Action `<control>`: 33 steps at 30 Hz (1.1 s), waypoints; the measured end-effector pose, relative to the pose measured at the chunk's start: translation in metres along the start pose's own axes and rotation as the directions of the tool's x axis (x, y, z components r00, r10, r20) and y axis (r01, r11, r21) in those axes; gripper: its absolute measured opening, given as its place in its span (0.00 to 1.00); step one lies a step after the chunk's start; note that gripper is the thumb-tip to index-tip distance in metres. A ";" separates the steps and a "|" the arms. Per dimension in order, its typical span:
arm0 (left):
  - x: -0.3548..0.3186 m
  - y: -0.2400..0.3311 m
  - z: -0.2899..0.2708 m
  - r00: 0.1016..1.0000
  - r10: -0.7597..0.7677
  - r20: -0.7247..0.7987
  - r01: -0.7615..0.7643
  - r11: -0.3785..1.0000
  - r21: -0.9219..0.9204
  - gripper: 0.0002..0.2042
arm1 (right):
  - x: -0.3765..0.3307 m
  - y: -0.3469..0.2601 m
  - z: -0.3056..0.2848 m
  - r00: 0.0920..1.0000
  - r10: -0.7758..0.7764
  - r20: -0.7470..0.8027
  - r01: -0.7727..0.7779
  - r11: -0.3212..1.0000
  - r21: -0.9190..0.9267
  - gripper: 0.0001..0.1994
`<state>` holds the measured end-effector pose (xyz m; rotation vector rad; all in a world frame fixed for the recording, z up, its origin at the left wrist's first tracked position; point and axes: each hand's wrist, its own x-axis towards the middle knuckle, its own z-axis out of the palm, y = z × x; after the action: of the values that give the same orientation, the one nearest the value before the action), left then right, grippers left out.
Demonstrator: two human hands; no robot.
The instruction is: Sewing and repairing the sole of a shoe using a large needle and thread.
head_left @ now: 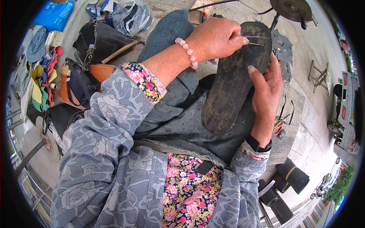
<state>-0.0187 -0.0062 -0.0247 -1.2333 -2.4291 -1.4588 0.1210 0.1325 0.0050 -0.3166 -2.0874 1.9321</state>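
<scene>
The shoe sole (232, 87) is showing a matt, rough, scuffed black surface with worn brown patches. The hammer handle (121, 51) is looking like smooth wood, while the plastic bag (123, 24) is gleaming, crinkled and see-through

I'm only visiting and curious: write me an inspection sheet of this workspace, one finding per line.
Surface: dark grey cloth over the person's lap.
Job's things: worn, dark shoe sole over the cloth; two thin, light strands or prongs near its upper end, kind unclear.
Clutter: wooden-handled hammer, clear plastic bag and blue bag at left; orange-handled tool at right.
Grip: left hand appears to pinch the thin pieces; right hand holds the sole's right edge.
Cables: nothing seen.
Surroundings: paved ground, small wooden stand, parked vehicle.
</scene>
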 end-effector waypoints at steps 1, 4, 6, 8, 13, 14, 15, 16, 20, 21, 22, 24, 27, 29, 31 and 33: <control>0.000 0.000 0.001 1.000 0.001 0.000 -0.001 1.000 -0.001 0.16 | 0.000 0.000 0.000 1.000 0.000 0.004 0.000 1.000 0.003 0.29; 0.001 0.000 0.002 1.000 0.001 -0.002 -0.001 1.000 -0.008 0.16 | 0.000 0.000 -0.001 1.000 0.005 -0.004 -0.005 0.999 0.032 0.29; 0.001 0.001 0.001 1.000 -0.015 0.012 0.015 1.000 -0.016 0.16 | 0.000 0.000 -0.001 1.000 0.005 -0.008 -0.005 1.000 0.029 0.29; 0.001 0.000 0.001 1.000 -0.022 0.011 0.022 1.000 -0.018 0.16 | 0.001 0.000 -0.001 1.000 0.005 -0.008 -0.005 1.000 0.027 0.29; 0.001 0.003 -0.001 0.999 -0.048 0.020 0.049 0.997 -0.064 0.16 | 0.001 -0.001 -0.001 1.000 0.020 -0.015 -0.019 1.000 0.024 0.29; 0.001 0.002 0.000 0.999 -0.044 0.018 0.045 0.997 -0.055 0.16 | 0.001 -0.001 -0.001 1.000 0.020 -0.016 -0.019 1.000 0.024 0.29; 0.001 0.002 0.000 0.999 -0.040 0.017 0.041 0.998 -0.045 0.16 | 0.001 0.000 -0.001 1.000 0.017 -0.016 -0.016 1.000 0.023 0.29; 0.000 0.002 0.000 0.999 -0.040 0.017 0.041 0.998 -0.044 0.16 | 0.001 0.000 -0.001 1.000 0.013 -0.016 -0.012 1.000 0.023 0.29; -0.002 0.004 0.000 0.999 -0.044 0.024 0.045 0.998 -0.042 0.16 | -0.002 0.000 -0.001 1.000 0.014 -0.010 -0.014 1.000 0.017 0.29; -0.003 0.004 0.001 0.999 -0.044 0.027 0.045 0.998 -0.042 0.16 | -0.004 0.000 -0.001 1.000 0.012 -0.009 -0.011 1.000 0.017 0.29; -0.003 0.004 0.001 0.999 -0.044 0.027 0.045 0.998 -0.041 0.16 | -0.003 0.000 -0.001 1.000 0.006 -0.006 -0.006 1.000 0.016 0.29; -0.005 0.003 0.002 0.998 -0.049 0.033 0.050 0.998 -0.023 0.16 | -0.005 0.004 -0.002 1.000 0.016 -0.002 -0.016 1.000 0.002 0.28; -0.004 -0.001 0.003 0.998 -0.059 0.036 0.060 0.998 -0.033 0.16 | -0.001 0.006 -0.002 1.000 0.024 0.008 -0.023 1.000 -0.011 0.28; 0.001 0.004 0.001 0.999 -0.040 0.030 0.041 0.999 -0.024 0.16 | 0.000 0.000 -0.004 1.000 0.001 0.010 -0.001 1.000 -0.003 0.28; 0.003 0.005 0.000 0.999 -0.035 0.027 0.035 0.999 -0.019 0.17 | 0.002 -0.001 -0.004 1.000 -0.010 0.007 0.010 1.000 -0.004 0.28; 0.005 0.001 -0.001 0.999 -0.036 0.029 0.036 0.999 -0.012 0.17 | 0.005 0.000 -0.002 1.000 -0.008 0.006 0.008 1.000 -0.005 0.28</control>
<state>-0.0214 -0.0034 -0.0212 -1.2282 -2.4775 -1.4771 0.1170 0.1364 0.0058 -0.3038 -2.0938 1.9264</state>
